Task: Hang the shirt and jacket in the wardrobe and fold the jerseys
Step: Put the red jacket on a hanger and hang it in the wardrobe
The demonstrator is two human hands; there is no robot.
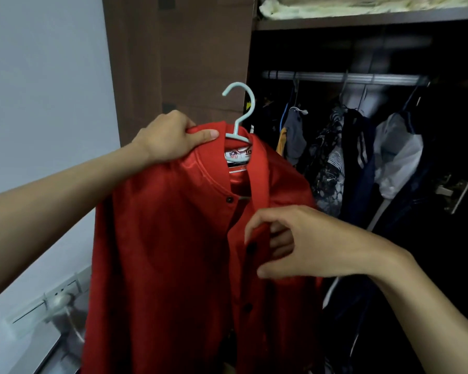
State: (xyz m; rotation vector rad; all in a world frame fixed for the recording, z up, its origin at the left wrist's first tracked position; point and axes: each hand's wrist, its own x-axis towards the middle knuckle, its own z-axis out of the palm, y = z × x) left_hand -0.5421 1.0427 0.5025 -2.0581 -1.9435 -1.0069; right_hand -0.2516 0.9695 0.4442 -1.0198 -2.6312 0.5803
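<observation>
A red jacket (173,238) hangs on a pale blue hanger (239,114), held up between the hands. The left hand (168,139) grips its collar beside the hook; the right hand (303,241) pinches the front edge lower down. Beyond the right hand, dark clothes (343,157) hang from the wardrobe rail (343,77).

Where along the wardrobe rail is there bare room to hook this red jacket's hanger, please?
The rail looks bare at its left end, before the grey garment's hook. Further right, hooks sit closer together above the patterned garment and white garment.
</observation>
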